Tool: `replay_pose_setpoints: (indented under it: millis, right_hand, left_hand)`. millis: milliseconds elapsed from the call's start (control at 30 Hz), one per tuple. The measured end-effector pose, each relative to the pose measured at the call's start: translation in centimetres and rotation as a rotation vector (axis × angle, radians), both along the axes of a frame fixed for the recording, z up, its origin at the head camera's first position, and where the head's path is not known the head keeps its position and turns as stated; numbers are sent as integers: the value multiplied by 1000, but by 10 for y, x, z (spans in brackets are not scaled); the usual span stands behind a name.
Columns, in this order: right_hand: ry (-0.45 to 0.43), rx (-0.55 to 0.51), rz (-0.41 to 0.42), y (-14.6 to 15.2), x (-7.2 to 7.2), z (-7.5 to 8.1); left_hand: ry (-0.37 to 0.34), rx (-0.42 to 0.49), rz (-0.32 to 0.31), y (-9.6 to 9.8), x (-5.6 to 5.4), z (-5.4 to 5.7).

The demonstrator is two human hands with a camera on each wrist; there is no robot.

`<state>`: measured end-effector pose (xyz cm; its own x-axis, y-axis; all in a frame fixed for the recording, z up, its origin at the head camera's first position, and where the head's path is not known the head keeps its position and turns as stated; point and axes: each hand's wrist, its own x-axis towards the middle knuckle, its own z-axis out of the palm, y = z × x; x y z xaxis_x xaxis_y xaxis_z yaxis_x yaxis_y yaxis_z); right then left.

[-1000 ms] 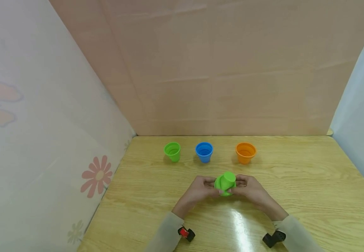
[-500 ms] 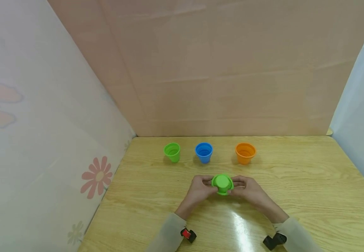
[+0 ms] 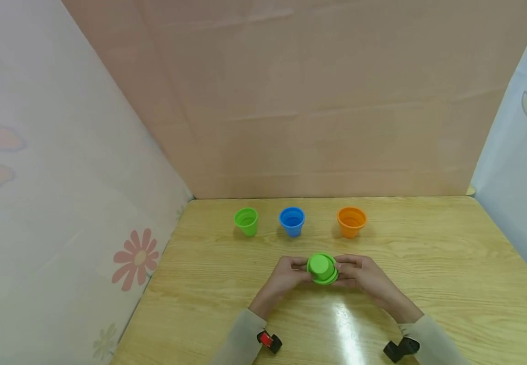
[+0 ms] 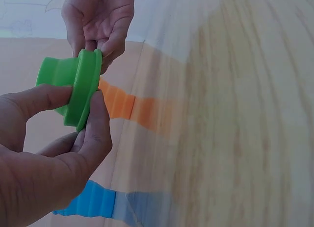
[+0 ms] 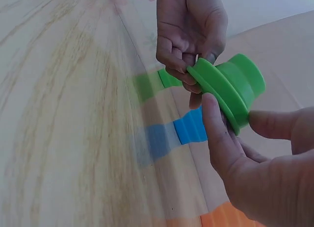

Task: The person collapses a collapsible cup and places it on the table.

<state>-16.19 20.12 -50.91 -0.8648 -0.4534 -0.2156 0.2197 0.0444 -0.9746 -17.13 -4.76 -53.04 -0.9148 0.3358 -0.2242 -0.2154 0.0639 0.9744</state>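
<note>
Both hands hold one green collapsible cup (image 3: 320, 267) over the near part of the table, its narrow base facing up. My left hand (image 3: 284, 280) pinches the left side of its rim between thumb and fingers. On the opposite side my right hand (image 3: 364, 278) grips the rim, thumb on the wall and fingers beneath. In the left wrist view the cup (image 4: 73, 87) appears partly folded, its wide rim band thick and the base end sticking out. The right wrist view shows the same stepped wall on the green cup (image 5: 228, 89).
Behind the hands stand a second green cup (image 3: 246, 222), a blue cup (image 3: 292, 221) and an orange cup (image 3: 352, 222) in a row, mouths up, on the wooden table (image 3: 427, 253). A pinkish-brown sheet (image 3: 336, 101) rises at the table's far edge; pale patterned sheets flank both sides.
The held cup has gone from a twisted, dented shape to a rounder, more even one, base up. The right fingers have shifted along its rim. The three standing cups have stayed put.
</note>
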Motion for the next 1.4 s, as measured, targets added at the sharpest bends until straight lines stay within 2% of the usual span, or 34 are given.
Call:
replay_pose_setpoints:
  millis: [300, 533, 1000, 1167, 1400]
  right_hand:
    - [-33, -8, -25, 1, -6, -12]
    - [-50, -37, -28, -2, -10, -19]
    - [-48, -78, -78, -5, -6, -16]
    - [-58, -74, -72, -4, -4, -16]
    - [-58, -67, -25, 0, -5, -16]
  left_hand:
    - [3, 14, -36, -4, 0, 5]
    - [-14, 39, -35, -6, 2, 10]
    - [-121, 159, -34, -10, -3, -5]
    - [-144, 154, -55, -11, -4, -7]
    - [-159, 103, -60, -13, -3, -2]
